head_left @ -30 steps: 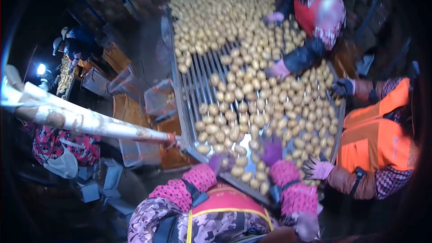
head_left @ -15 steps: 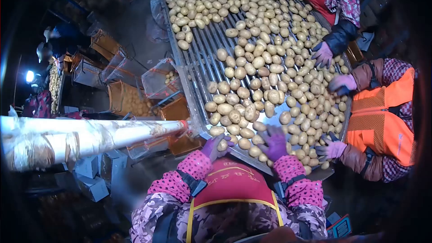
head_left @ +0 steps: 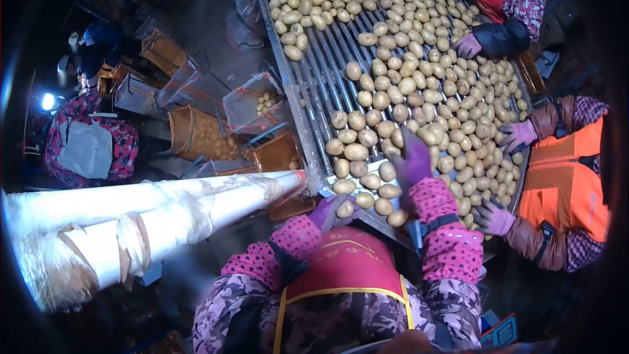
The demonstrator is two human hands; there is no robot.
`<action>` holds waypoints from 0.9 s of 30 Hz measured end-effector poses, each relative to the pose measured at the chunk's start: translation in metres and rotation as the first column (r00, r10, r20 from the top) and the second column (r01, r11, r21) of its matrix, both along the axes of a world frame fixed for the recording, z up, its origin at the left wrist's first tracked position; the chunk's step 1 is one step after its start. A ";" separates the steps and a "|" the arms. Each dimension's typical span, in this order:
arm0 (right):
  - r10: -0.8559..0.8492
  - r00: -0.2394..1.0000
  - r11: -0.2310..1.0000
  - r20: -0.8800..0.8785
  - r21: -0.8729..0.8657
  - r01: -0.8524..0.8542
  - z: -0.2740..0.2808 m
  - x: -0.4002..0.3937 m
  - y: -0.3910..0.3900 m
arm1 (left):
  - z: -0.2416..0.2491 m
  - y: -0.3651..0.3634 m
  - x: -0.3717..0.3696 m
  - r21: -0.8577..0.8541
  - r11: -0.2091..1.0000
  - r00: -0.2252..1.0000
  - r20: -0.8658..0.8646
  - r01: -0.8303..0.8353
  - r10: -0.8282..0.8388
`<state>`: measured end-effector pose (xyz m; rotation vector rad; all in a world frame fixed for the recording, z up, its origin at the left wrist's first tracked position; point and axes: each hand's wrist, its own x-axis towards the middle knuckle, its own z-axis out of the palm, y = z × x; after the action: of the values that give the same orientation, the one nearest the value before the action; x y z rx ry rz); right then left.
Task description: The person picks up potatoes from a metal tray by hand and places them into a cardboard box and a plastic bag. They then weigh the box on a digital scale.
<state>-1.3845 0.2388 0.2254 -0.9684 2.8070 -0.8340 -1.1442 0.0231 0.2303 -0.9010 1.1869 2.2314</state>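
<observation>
Many yellow potatoes [head_left: 452,111] cover the metal roller table [head_left: 304,101]. My left hand [head_left: 329,211], in a purple and grey glove, is at the near left corner of the table, its fingers curled round a potato [head_left: 344,209]. Further right, my right hand [head_left: 413,157] reaches over the potatoes above a pale plate, with its fingers stretched toward the rollers and touching or hovering over potatoes. Whether it touches them is hard to tell. Several potatoes lie between my two hands along the near edge.
Wrapped white tubes [head_left: 164,213] stick in from the left. Co-workers' gloved hands [head_left: 495,216] work along the right side, beside an orange vest [head_left: 567,183]. Crates [head_left: 196,131] and a person with a grey backpack [head_left: 86,149] are at the left.
My right hand has moved forward and up from the near edge onto the potatoes. My left hand still holds a potato. The view has shifted, and a person with a backpack shows more fully at left.
</observation>
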 end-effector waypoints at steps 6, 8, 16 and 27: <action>0.049 0.985 0.996 -0.166 -0.066 -0.060 0.019 0.021 -0.021 | -0.013 0.000 0.004 0.153 0.979 0.990 0.066 -0.134 0.125; 0.257 0.932 0.907 -0.257 -0.269 -0.325 0.033 0.029 -0.074 | -0.004 0.003 0.003 0.141 0.979 0.987 0.080 -0.150 0.140; 0.196 0.975 0.981 0.106 -0.020 -0.195 0.007 -0.013 -0.150 | 0.028 -0.002 0.022 0.118 0.993 1.000 -0.001 -0.010 0.010; 0.509 0.854 0.855 -0.106 -0.052 -0.516 0.024 0.027 -0.037 | -0.009 0.048 0.013 0.509 0.849 0.786 -0.464 -0.142 0.410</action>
<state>-1.3573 0.2015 0.2492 -1.7000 2.3871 -0.8361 -1.1315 0.0709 0.2215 -0.2360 0.6923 2.9806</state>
